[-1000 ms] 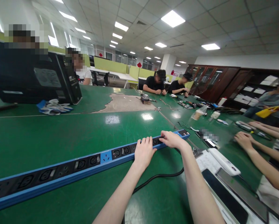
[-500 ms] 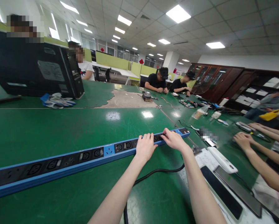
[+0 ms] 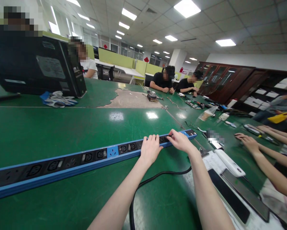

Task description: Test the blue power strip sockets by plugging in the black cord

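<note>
Power strip (image 3: 112,152), probably stiff and hefty, best held by its blue sides (image 3: 61,174); left hand (image 3: 150,148) clasps it, right hand (image 3: 180,141) near its far end, hold unclear.

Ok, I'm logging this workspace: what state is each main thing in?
Long blue-and-black power strip, sockets upward, several unplugged
Round black cable, loosely curved
Blue-and-white fabric gloves, heaped
Black-faced rectangular phone, screen dark
Green tabletop covering, torn in one patch
Rectangular white ceiling lights, lit
</note>
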`<state>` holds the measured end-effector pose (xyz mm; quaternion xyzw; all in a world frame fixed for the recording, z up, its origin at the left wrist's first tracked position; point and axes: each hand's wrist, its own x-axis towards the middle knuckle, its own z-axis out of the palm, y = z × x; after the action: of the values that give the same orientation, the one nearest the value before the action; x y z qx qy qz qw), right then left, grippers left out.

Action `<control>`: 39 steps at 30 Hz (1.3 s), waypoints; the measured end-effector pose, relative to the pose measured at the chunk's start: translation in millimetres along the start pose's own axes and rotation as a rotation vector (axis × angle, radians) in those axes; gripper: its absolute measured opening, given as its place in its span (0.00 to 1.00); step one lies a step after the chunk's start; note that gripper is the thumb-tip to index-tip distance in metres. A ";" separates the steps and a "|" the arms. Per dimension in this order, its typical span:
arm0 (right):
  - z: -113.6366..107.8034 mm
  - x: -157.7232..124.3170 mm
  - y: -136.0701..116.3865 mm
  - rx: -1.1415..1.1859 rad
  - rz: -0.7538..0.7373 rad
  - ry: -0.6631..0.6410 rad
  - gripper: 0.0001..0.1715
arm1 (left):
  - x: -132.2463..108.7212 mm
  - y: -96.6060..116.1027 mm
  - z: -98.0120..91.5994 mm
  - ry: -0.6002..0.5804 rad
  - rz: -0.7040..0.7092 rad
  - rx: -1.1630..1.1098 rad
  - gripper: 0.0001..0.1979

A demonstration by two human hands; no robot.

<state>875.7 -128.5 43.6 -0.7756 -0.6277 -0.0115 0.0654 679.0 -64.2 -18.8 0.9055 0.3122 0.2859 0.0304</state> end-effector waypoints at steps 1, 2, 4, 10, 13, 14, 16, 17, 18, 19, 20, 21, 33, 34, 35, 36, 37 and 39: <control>0.7 0.6 1.4 0.057 0.005 -0.015 0.15 | -0.2 0.2 0.0 0.001 -0.003 0.003 0.29; 0.8 1.5 2.4 0.109 0.013 -0.035 0.15 | -0.3 0.6 0.0 0.003 -0.005 0.007 0.29; -0.8 3.4 3.1 0.162 0.033 -0.070 0.16 | -0.4 1.4 0.3 0.010 -0.008 0.014 0.29; -10.5 5.8 -3.1 0.015 0.048 -0.038 0.15 | 0.9 2.3 2.3 0.017 -0.007 0.013 0.30; -10.3 3.9 -6.0 -0.086 0.045 -0.015 0.16 | 1.3 1.5 1.7 0.007 0.001 0.008 0.29; -9.1 2.0 -7.0 -0.112 0.045 -0.009 0.16 | 1.4 1.2 1.3 0.005 0.005 0.008 0.29; -4.8 -4.3 -9.5 -0.142 0.049 0.015 0.17 | 1.5 0.8 0.1 0.004 0.008 0.012 0.29; -2.0 -8.2 -10.9 -0.148 0.051 0.037 0.17 | 1.5 0.7 -0.4 0.004 0.009 0.018 0.29; 0.9 -12.3 -12.3 -0.152 0.053 0.066 0.18 | 1.5 0.7 -0.8 0.006 0.010 0.024 0.29; 3.5 -16.0 -13.4 -0.154 0.055 0.092 0.18 | 1.4 0.8 -1.1 0.008 0.012 0.031 0.29; 5.5 -18.8 -14.0 -0.156 0.057 0.116 0.18 | 1.2 1.0 -1.2 0.009 0.014 0.037 0.30; 6.6 -20.2 -14.1 -0.157 0.054 0.133 0.18 | 1.0 1.2 -1.2 0.012 0.014 0.043 0.30; -5.0 -5.7 -10.9 -0.168 -0.020 0.077 0.17 | -0.9 1.9 0.2 0.028 0.012 0.059 0.31; -0.9 -10.2 -13.0 -0.181 -0.004 0.102 0.18 | -0.8 1.3 0.5 0.030 0.016 0.056 0.31; 3.8 -14.7 -14.8 -0.184 0.014 0.125 0.18 | -0.8 0.8 0.8 0.033 0.018 0.054 0.31; 8.9 -18.9 -16.0 -0.177 0.035 0.148 0.19 | -0.9 0.2 1.0 0.038 0.021 0.051 0.32; 14.3 -22.4 -16.6 -0.160 0.054 0.171 0.19 | -1.0 -0.2 1.0 0.042 0.025 0.049 0.32; 25.3 -27.9 -16.7 -0.106 0.081 0.231 0.19 | -1.1 -0.7 0.7 0.044 0.029 0.046 0.32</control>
<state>851.9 -149.4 17.2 -0.7962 -0.5827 -0.1314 0.0965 678.3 -64.2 -20.1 0.9039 0.3061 0.2987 -0.0016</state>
